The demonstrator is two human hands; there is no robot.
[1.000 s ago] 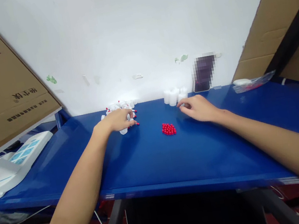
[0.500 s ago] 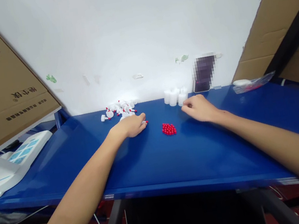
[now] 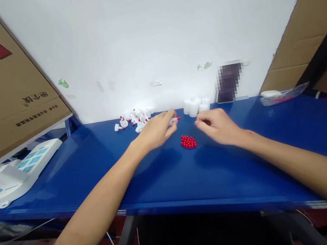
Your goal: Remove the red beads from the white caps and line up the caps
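Red-tipped white nozzle cap (image 3: 174,119), held between the thumb and fingers of the left hand (image 3: 156,132), behind the cluster of small red caps (image 3: 188,142) on the blue table (image 3: 162,189). The right hand (image 3: 221,126) lies to the right of the cluster, fingers curled narrowly inward; whether they grip anything cannot be told. Loose white nozzle caps (image 3: 139,118) lie behind and left of the cluster; white cylindrical bottles (image 3: 193,108) stand behind it, slightly right.

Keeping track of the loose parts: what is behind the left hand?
Behind and left of the left hand, a cluster of red-tipped white pieces shows on the blue table, near the wall. Whatever the hand covers cannot be seen.
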